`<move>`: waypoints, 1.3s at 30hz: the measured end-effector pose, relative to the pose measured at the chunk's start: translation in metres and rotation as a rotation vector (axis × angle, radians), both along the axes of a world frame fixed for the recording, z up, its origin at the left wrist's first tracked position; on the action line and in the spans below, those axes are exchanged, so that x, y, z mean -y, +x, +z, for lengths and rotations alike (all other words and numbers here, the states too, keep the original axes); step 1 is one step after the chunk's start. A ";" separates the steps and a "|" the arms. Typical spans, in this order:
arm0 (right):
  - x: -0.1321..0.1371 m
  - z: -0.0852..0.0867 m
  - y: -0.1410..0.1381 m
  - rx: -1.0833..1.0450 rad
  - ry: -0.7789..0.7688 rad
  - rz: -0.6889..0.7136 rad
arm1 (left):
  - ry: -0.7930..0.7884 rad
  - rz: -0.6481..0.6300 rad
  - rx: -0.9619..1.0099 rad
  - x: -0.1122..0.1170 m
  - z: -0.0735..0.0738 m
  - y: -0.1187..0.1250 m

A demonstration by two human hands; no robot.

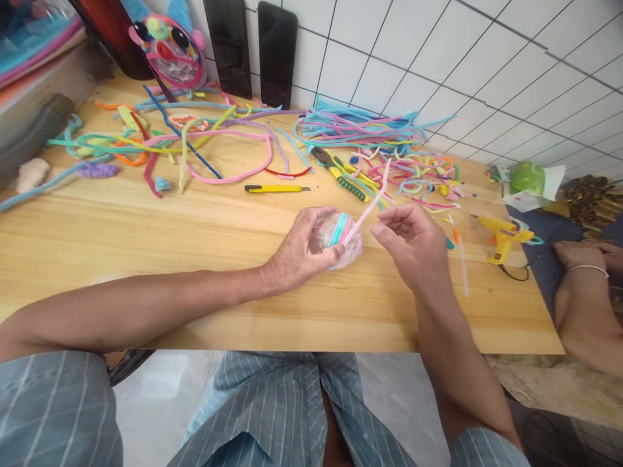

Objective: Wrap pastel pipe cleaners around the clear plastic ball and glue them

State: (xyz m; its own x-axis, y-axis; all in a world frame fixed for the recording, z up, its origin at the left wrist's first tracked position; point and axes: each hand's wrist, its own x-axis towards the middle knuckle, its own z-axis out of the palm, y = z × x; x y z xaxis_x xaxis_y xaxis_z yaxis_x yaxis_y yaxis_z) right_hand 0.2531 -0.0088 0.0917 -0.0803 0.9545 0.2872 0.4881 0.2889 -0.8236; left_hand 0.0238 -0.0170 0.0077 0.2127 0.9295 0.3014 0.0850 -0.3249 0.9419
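My left hand wraps round a clear, rounded plastic piece just above the table. Teal and pink strips run across its middle. A pale pink pipe cleaner sticks up from it toward the upper right, its lower end near my left thumb. To the right, my right hand is raised with fingers curled and apart from the plastic piece. The thumb and fingertips have a gap between them, with nothing seen in it. A yellow utility knife lies just beyond my left hand.
Pipe cleaners lie bundled and scattered along the back. Green-handled pliers rest among them. A yellow glue gun stands at right, near another person's arm. Two dark phones lean on the tiled wall beside a decorated face figure.
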 end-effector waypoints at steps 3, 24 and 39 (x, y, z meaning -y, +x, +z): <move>0.008 0.007 -0.008 0.150 0.167 0.026 | 0.006 0.006 0.006 0.000 0.000 0.000; 0.003 -0.014 0.000 0.435 0.499 0.193 | 0.014 -0.040 -0.081 -0.002 0.010 -0.005; 0.010 0.002 0.014 0.652 0.787 0.366 | -0.381 -0.326 -0.004 0.007 0.038 -0.003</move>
State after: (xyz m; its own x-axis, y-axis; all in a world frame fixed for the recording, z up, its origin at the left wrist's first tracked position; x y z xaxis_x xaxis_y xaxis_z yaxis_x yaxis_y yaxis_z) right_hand 0.2675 -0.0191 0.0937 -0.6816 0.4083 0.6072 0.5410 0.8399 0.0426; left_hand 0.0212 -0.0238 0.0458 0.5107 0.8584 -0.0478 0.0404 0.0315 0.9987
